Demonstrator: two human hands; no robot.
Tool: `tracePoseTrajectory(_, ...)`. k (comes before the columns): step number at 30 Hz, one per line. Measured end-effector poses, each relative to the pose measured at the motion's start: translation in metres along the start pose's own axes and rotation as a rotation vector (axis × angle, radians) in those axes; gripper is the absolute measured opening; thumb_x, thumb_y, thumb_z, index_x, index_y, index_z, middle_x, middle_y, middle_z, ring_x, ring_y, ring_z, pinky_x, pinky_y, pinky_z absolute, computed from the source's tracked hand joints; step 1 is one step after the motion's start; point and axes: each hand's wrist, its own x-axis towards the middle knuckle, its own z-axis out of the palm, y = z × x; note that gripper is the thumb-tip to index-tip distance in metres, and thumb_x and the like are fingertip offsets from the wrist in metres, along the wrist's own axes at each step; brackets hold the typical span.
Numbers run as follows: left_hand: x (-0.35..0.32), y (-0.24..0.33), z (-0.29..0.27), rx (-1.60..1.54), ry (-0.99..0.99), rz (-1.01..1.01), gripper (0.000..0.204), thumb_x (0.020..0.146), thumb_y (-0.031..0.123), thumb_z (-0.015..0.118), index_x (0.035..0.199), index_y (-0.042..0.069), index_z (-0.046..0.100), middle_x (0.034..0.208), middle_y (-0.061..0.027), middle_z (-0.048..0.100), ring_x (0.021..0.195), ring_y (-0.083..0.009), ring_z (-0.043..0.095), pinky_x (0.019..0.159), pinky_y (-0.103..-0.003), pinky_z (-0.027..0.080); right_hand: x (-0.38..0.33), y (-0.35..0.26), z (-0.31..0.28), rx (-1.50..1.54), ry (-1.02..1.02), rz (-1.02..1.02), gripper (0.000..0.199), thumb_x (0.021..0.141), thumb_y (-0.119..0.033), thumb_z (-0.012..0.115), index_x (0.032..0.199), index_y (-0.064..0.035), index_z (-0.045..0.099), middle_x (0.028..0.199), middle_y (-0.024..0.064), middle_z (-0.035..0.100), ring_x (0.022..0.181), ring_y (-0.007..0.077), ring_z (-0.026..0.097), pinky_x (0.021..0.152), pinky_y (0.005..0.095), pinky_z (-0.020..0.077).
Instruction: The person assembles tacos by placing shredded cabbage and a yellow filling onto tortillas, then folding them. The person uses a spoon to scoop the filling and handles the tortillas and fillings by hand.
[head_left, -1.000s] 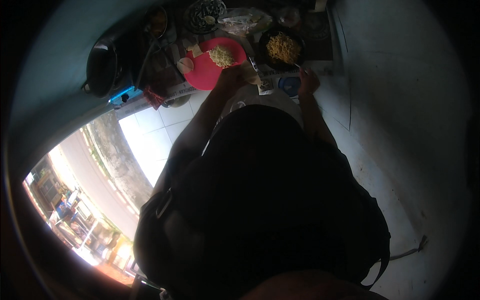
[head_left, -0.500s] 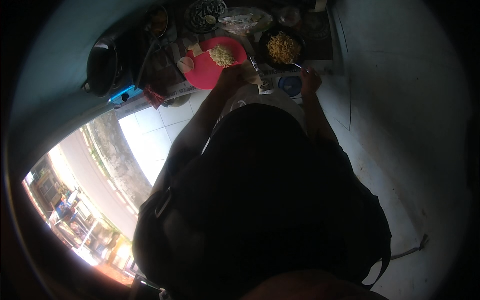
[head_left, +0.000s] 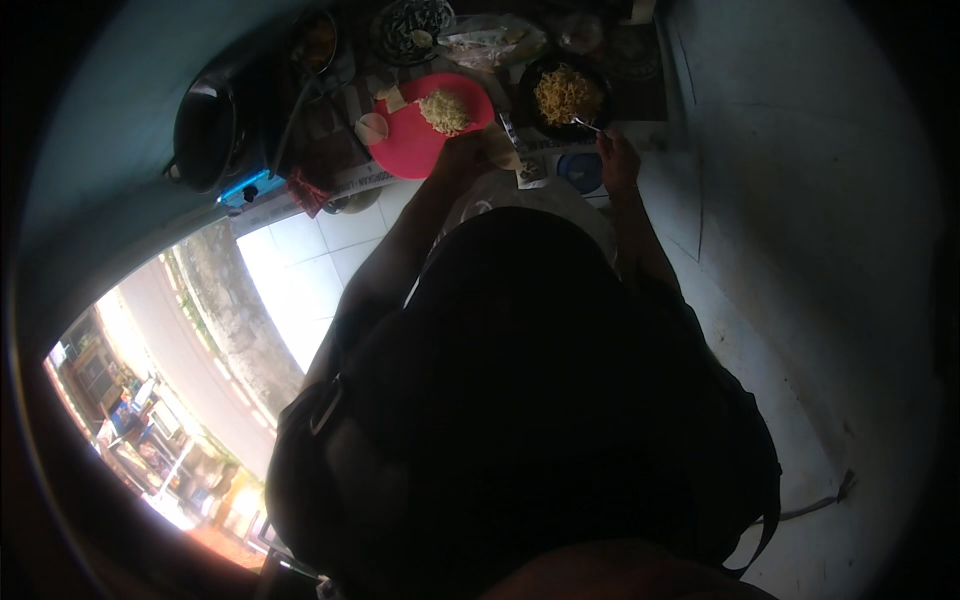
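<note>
My right hand (head_left: 619,162) is closed around the handle of a metal utensil (head_left: 592,127), a fork or spoon. Its tip is in the fried noodles (head_left: 566,92), which lie in a dark round bowl or pan (head_left: 533,118). At the near edge of a pinkish-red plate (head_left: 400,152), my left hand (head_left: 460,160) is closed, seemingly on a thin pale round wrapper (head_left: 501,148); its fingers are dim. A heap of pale shredded food (head_left: 443,112) sits on the plate. Other pale flat pieces (head_left: 371,128) lie by its left rim.
To the left, a large dark pot (head_left: 205,130) stands near a blue-edged stove (head_left: 250,188), with a red cloth (head_left: 307,190) beside it. A plastic bag (head_left: 490,42) and a patterned plate (head_left: 410,30) are at the back. A blue round lid or container (head_left: 578,172) is below the noodles.
My right hand has shifted slightly, and the utensil's tip has moved left and farther into the noodles. My left hand stays nearly where it was.
</note>
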Motion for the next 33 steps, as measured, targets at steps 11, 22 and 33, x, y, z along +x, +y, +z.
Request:
tracePoseTrajectory(11,-0.002,0.017,-0.001,0.04,0.041,-0.013,0.047,0.082,0.01,0.068,0.126,0.005,0.052,0.118,-0.0085,0.062,0.111,-0.0193,0.06,0.095,-0.032,0.048,-0.009,-0.095,0.016,-0.64,-0.058,-0.288,0.023,0.083,-0.014,0.065,0.104,-0.0063,0.065,0.098,0.0132,0.068,0.089,0.0265,0.067,0.078,0.0383,0.0525)
tracePoseTrajectory(22,0.0,0.024,0.003,0.553,0.016,0.039,0.051,0.078,0.012,0.072,0.125,0.005,0.054,0.117,-0.0094,0.063,0.111,-0.0212,0.06,0.094,-0.033,0.047,-0.022,-0.101,0.025,-0.718,-0.47,-0.664,0.029,0.082,-0.005,0.052,0.107,-0.0084,0.066,0.111,0.0104,0.065,0.099,0.0289,0.063,0.087,0.041,0.0495)
tracePoseTrajectory(33,0.038,-0.032,0.013,-0.071,0.123,0.11,0.035,0.07,0.011,0.078,0.098,0.001,0.061,0.088,-0.0103,0.065,0.087,-0.0221,0.066,0.076,-0.035,0.053,-0.014,-0.107,0.029,-0.601,-0.278,-0.502,0.02,0.087,-0.005,0.057,0.104,-0.0049,0.068,0.101,0.0144,0.068,0.093,0.0288,0.066,0.081,0.0362,0.052)
